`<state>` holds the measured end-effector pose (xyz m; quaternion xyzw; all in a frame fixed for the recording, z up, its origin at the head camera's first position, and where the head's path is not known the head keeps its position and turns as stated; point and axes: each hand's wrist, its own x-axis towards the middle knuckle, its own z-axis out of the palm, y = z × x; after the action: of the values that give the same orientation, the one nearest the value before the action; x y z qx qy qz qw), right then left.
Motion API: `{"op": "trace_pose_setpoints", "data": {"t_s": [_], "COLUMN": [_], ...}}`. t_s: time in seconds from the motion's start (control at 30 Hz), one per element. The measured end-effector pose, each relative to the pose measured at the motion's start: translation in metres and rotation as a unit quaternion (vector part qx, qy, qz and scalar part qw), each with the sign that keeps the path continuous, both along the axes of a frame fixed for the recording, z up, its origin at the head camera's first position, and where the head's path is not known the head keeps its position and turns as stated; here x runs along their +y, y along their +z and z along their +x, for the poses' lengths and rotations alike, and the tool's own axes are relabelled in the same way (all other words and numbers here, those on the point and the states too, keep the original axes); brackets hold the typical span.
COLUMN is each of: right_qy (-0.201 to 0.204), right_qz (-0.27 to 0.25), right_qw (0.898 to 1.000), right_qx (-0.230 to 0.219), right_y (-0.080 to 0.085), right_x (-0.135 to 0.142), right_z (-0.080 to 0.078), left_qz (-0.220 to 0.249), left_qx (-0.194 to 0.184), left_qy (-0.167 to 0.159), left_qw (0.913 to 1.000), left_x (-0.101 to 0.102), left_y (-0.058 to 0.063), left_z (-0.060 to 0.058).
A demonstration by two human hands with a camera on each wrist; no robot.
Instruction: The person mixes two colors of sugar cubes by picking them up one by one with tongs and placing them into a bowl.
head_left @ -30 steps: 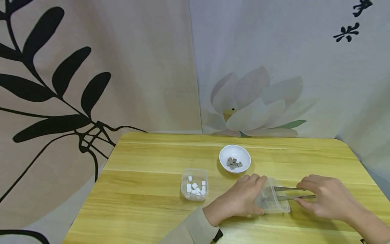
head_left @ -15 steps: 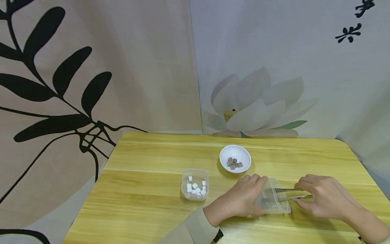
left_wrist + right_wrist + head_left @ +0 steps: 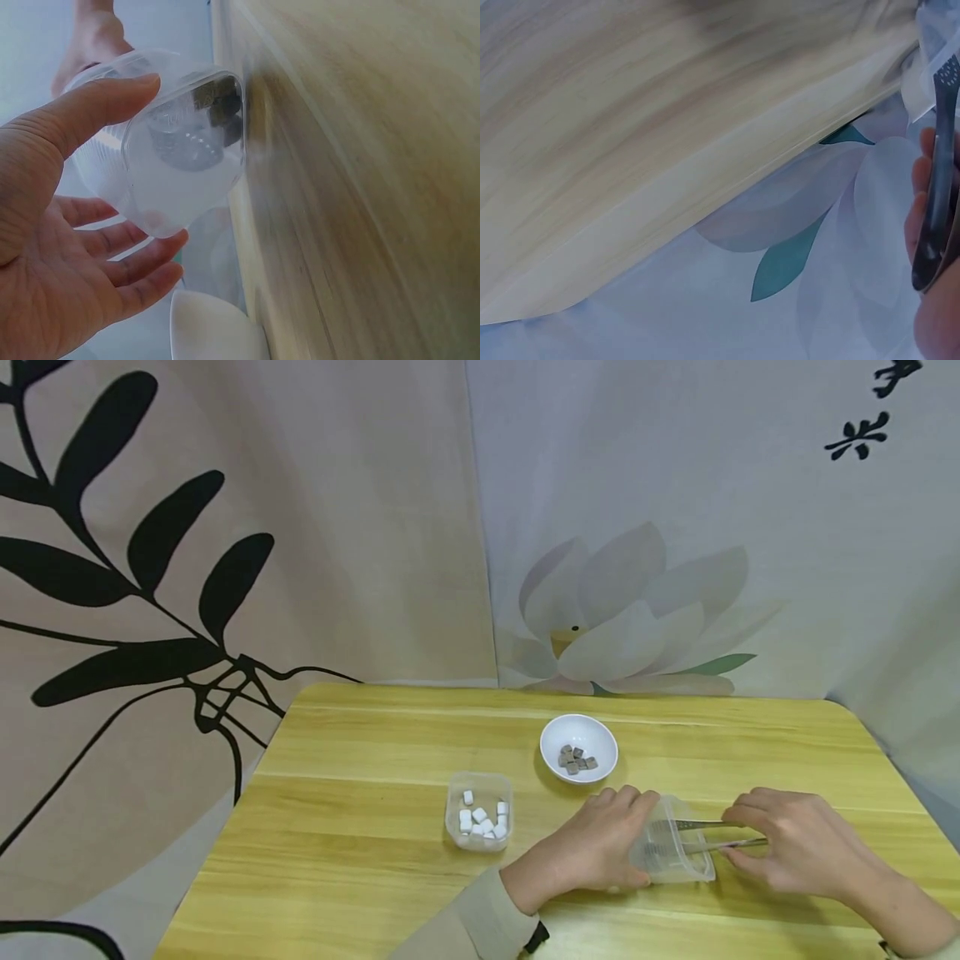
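A clear plastic tub (image 3: pixel 662 860) lies on its side on the table, mouth to the right. My left hand (image 3: pixel 588 850) grips it round the base end, thumb on one side and fingers on the other in the left wrist view. Several dark cubes (image 3: pixel 225 111) show through the base of the tub, by its table side. My right hand (image 3: pixel 798 842) holds metal tongs (image 3: pixel 701 825), whose two arms reach into the mouth, spread apart. One perforated tong end (image 3: pixel 946 71) appears in the right wrist view. Whether the tips touch a cube is hidden.
Behind the left hand stands a white bowl (image 3: pixel 551 742) with several grey-brown cubes (image 3: pixel 573 765). Left of that hand is a clear box (image 3: pixel 453 835) holding several white cubes (image 3: pixel 466 821). The wooden table (image 3: pixel 360 827) backs onto a printed curtain (image 3: pixel 390 527).
The tongs and right hand have shifted slightly left, a little deeper into the tub. The left hand and tub stay put.
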<state>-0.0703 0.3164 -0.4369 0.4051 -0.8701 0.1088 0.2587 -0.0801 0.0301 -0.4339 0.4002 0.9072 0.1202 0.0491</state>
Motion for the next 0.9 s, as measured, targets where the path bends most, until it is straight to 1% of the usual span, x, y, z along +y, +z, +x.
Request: {"op": "trace_pose_setpoints", "data": {"t_s": [0.17,0.37,0.57,0.9], "right_qy": [0.020,0.019,0.005,-0.043], "right_qz": [0.003,-0.006,-0.040,-0.085], "right_qw": [1.000,1.000,0.999,0.995], "right_qx": [0.005,0.012,0.016,0.011], "right_y": [-0.002,-0.004,-0.005,-0.004], "right_x": [-0.005,-0.006,-0.001,0.014], "right_z": [-0.002,-0.001,0.000,0.009], "left_qz": [0.003,0.006,0.006,0.007], "left_qx": [0.003,0.002,0.003,0.003], "left_qy": [-0.002,-0.007,-0.007,-0.003], "left_qw": [1.0000,1.0000,0.9999,1.0000], "left_x": [0.000,0.001,0.001,0.000], "left_y": [0.000,0.000,0.002,0.001], "left_z": [0.000,0.000,0.000,0.000]}}
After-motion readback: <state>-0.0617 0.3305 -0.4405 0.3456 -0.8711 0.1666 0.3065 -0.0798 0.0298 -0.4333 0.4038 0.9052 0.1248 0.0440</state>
